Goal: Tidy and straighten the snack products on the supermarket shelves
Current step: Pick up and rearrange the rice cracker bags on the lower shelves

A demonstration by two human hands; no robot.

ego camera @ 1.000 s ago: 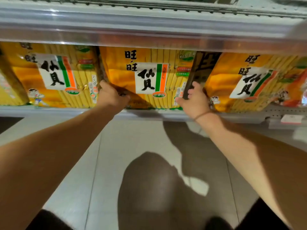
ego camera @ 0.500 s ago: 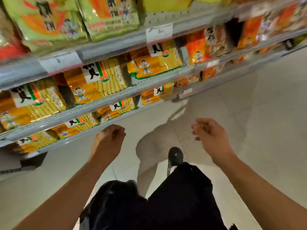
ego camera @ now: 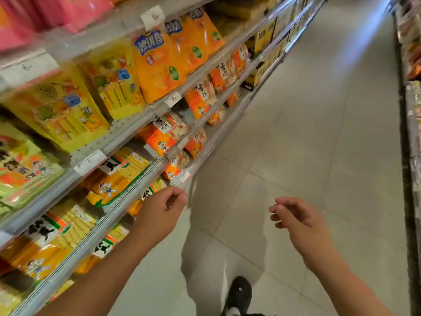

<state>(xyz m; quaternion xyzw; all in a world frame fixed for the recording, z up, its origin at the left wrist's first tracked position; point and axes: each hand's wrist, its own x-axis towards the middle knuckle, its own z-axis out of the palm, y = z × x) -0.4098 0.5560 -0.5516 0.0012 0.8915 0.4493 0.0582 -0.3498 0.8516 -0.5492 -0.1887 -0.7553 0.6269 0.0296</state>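
Note:
Snack shelves (ego camera: pixel 127 131) run along my left, stacked in several tiers. Yellow rice-cracker packs (ego camera: pixel 118 179) fill the lower tiers near me, orange-and-white packs (ego camera: pixel 166 135) sit further along, and large orange bags (ego camera: pixel 159 65) stand on an upper tier. My left hand (ego camera: pixel 163 210) hangs in front of the lower shelf edge, fingers loosely curled, holding nothing. My right hand (ego camera: pixel 296 220) floats over the aisle floor, fingers relaxed and empty. Neither hand touches any pack.
The tiled aisle floor (ego camera: pixel 307 133) stretches ahead to the right. A second shelf run (ego camera: pixel 412 110) lines the far right edge. White price tags (ego camera: pixel 90 161) hang on the shelf rails. My black shoe (ego camera: pixel 239 293) is at the bottom.
Both hands let go of the yellow pack on the low shelf and drew back. I stood up and turned to look along the aisle, and both hands now hang free.

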